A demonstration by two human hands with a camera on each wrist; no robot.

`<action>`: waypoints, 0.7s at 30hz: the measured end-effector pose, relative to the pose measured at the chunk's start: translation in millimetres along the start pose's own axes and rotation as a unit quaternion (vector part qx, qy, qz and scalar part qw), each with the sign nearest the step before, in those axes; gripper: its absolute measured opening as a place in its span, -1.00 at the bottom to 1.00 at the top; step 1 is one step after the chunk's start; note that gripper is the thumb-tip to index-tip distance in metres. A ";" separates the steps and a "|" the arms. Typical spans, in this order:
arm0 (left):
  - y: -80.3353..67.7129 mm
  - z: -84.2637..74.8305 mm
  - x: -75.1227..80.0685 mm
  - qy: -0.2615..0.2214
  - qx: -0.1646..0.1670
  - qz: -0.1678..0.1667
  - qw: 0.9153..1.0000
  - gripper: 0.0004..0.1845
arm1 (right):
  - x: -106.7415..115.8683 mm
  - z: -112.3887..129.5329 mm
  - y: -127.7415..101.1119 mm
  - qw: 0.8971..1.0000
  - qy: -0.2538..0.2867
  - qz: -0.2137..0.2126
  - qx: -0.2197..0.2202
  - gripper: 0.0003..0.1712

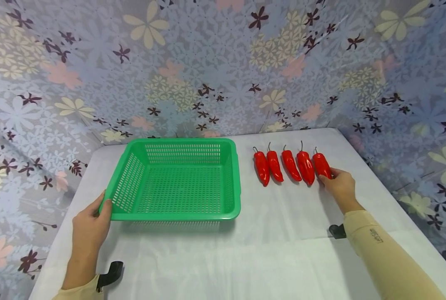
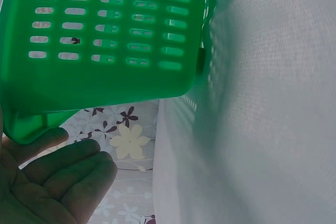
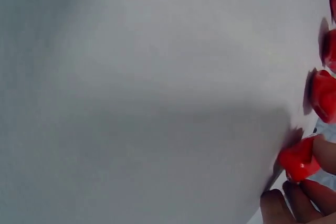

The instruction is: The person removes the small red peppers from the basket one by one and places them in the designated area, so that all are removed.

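Note:
A green plastic basket [image 1: 174,217] with slotted walls stands on the left of the table, nothing inside it. My left hand [image 1: 91,227] grips its rim at the near left corner, thumb on top; the left wrist view shows the other fingers [image 2: 79,177] below the rim. Far to the right, my right hand [image 1: 342,186] pinches the lower end of a red pepper [image 1: 321,163], the rightmost in a row. That pepper lies at table level, its stem pointing away. In the right wrist view, thumb and fingers close around the red pepper [image 3: 300,160].
Several more red peppers lie left of the held one, among them a nearby pepper [image 1: 305,167] and the leftmost pepper [image 1: 261,168]. A white cloth [image 1: 223,262] covers the table. Flower-patterned fabric [image 1: 215,75] rises behind and at both sides.

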State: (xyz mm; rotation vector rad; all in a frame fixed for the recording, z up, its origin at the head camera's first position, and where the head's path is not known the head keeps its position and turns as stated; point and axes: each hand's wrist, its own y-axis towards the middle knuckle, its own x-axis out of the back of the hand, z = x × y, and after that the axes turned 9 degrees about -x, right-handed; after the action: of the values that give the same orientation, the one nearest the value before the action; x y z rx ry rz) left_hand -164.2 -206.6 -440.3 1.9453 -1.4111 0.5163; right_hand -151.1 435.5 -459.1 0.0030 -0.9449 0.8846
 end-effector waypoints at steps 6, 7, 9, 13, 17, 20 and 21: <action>0.4 -2.1 0.7 0.002 0.009 0.010 1.000 -0.46 | 6.8 -0.8 -2.1 1.000 0.000 0.010 -0.012 -0.09; 0.5 -2.1 0.6 0.004 0.010 0.011 1.000 -0.46 | 8.3 -1.5 -2.8 1.000 0.003 0.008 -0.013 -0.07; 0.8 -1.9 0.6 0.006 0.010 0.012 1.000 -0.46 | 11.5 -3.4 -4.0 1.000 0.012 0.001 -0.010 -0.06; 0.3 -2.1 0.8 0.009 0.012 0.013 1.000 -0.45 | 16.8 -9.3 -3.7 0.999 0.017 -0.040 0.014 -0.09; -0.4 -3.1 1.7 0.007 0.015 0.016 1.000 -0.45 | 20.5 -12.8 -3.9 0.995 0.013 -0.084 0.043 -0.12; 0.1 -4.5 2.2 0.006 0.015 0.021 1.000 -0.44 | 24.1 -12.1 -6.8 0.993 0.022 -0.098 0.057 -0.13; 0.6 -4.9 2.3 0.007 0.014 0.022 1.000 -0.44 | 25.5 -11.1 -8.4 0.993 0.030 -0.100 0.058 -0.12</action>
State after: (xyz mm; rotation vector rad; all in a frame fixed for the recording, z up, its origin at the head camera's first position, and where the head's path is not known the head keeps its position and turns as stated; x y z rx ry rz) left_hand -163.7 -204.8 -435.2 1.9317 -1.4488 0.5715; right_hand -130.8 450.7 -444.9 0.1681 -0.8210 0.7495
